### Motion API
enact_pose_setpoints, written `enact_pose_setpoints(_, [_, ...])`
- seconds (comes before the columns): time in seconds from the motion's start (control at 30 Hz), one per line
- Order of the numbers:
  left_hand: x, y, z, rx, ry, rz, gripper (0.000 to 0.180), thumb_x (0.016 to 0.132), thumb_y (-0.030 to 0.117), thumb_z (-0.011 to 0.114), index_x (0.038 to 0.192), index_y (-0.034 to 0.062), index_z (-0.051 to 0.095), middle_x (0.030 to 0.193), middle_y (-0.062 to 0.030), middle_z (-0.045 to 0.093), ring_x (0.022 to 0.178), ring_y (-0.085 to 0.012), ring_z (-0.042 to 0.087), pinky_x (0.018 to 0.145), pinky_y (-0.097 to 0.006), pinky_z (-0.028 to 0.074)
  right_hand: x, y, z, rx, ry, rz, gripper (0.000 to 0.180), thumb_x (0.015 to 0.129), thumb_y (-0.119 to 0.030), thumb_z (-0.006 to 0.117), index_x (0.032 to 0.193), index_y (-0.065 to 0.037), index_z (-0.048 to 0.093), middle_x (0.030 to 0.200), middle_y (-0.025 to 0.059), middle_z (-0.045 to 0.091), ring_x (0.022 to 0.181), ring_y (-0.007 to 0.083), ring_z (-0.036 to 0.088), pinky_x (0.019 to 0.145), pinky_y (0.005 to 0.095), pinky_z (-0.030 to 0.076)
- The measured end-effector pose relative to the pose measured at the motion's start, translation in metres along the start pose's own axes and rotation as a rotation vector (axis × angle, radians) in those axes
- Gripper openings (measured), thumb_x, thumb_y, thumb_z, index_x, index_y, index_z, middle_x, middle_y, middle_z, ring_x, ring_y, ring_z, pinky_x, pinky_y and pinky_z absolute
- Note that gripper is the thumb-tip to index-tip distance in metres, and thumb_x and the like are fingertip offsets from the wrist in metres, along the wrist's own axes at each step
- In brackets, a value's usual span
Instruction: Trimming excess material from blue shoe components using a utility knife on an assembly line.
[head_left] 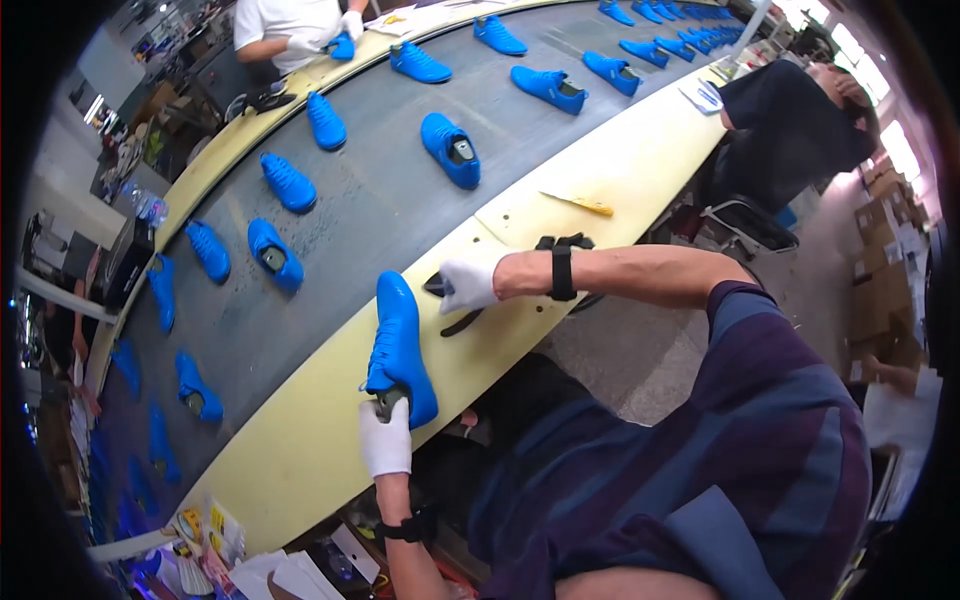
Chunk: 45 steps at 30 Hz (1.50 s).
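A bright blue lace-up shoe [398,325] is held over the cream-coloured ledge, toe pointing away from me and a dark insert in its heel opening. My left hand [386,438], in a white glove, grips it at the heel. Just right of the shoe, my right hand [472,284], also white-gloved, is closed around a dark hand tool [461,323]. A dark pointed end shows at the fingers and a curved handle below the palm; the rest is hidden. The tool is close to the shoe but apart from it.
Several blue shoes [451,150] stand along a grey conveyor belt [370,190]. On the ledge [290,430] lies a yellow-handled tool [590,205]. Across the belt, a gloved person [290,30] handles a blue shoe. Another person [790,120] sits at right. Papers and packages [215,535] crowd the lower left.
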<state>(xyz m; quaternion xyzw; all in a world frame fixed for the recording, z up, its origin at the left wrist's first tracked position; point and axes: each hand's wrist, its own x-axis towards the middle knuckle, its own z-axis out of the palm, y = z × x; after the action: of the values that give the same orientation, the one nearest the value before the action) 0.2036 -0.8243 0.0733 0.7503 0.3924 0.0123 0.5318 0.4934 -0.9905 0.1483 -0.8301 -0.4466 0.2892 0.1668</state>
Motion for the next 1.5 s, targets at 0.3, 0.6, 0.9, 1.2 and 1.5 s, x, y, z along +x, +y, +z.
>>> enact_pose_setpoints(0.3, [0.01,0.032,0.04,0.532,0.022,0.33,0.096,0.078,0.035,0.087,0.153,-0.0054,0.043,0.145,-0.0325,0.055,0.135,-0.0462,0.054,0.114,-0.051,0.044,0.012,0.127,-0.027,0.019,0.438,0.242,0.055,0.095,-0.045,0.066,0.126,0.0,0.066,0.116,0.0298,0.073,0.11,0.0479,0.07,0.099,0.0499,0.055])
enact_pose_setpoints(0.6, [-0.056,0.055,0.111,0.929,0.302,0.577,0.113,0.071,0.038,0.094,0.158,-0.0024,0.034,0.155,-0.0271,0.045,0.139,-0.044,0.049,0.107,-0.054,0.045,-0.01,0.132,-0.037,0.14,0.398,0.1,0.053,0.097,-0.046,0.073,0.114,0.003,0.066,0.106,0.0252,0.074,0.098,0.0341,0.073,0.084,0.044,0.057])
enact_pose_setpoints(0.9, [-0.052,0.045,0.12,0.902,0.366,0.476,0.113,0.07,0.043,0.093,0.154,-0.0055,0.035,0.136,-0.0213,0.053,0.11,-0.0362,0.059,0.091,-0.046,0.051,-0.067,0.061,-0.006,0.15,0.358,-0.094,0.033,0.089,-0.027,0.086,0.099,-0.002,0.067,0.081,0.0153,0.068,0.074,0.0247,0.067,0.07,0.0414,0.054])
enact_pose_setpoints(1.2, [-0.052,0.063,0.122,0.785,0.304,0.365,0.107,0.072,0.038,0.092,0.152,-0.0051,0.037,0.129,-0.0223,0.056,0.112,-0.0403,0.06,0.095,-0.049,0.051,-0.063,-0.015,0.011,0.019,0.12,-0.185,0.042,0.088,-0.037,0.086,0.1,-0.001,0.068,0.087,0.0198,0.075,0.083,0.0365,0.076,0.073,0.0417,0.058])
enact_pose_setpoints(1.5, [-0.01,-0.006,0.086,0.059,0.066,0.208,0.087,0.081,0.038,0.087,0.146,-0.0051,0.049,0.125,-0.0226,0.065,0.112,-0.0316,0.068,0.094,-0.043,0.056,-0.004,0.118,-0.029,-0.012,0.197,0.198,0.049,0.093,-0.042,0.077,0.104,0.006,0.068,0.085,0.0157,0.072,0.079,0.0225,0.068,0.073,0.0386,0.055])
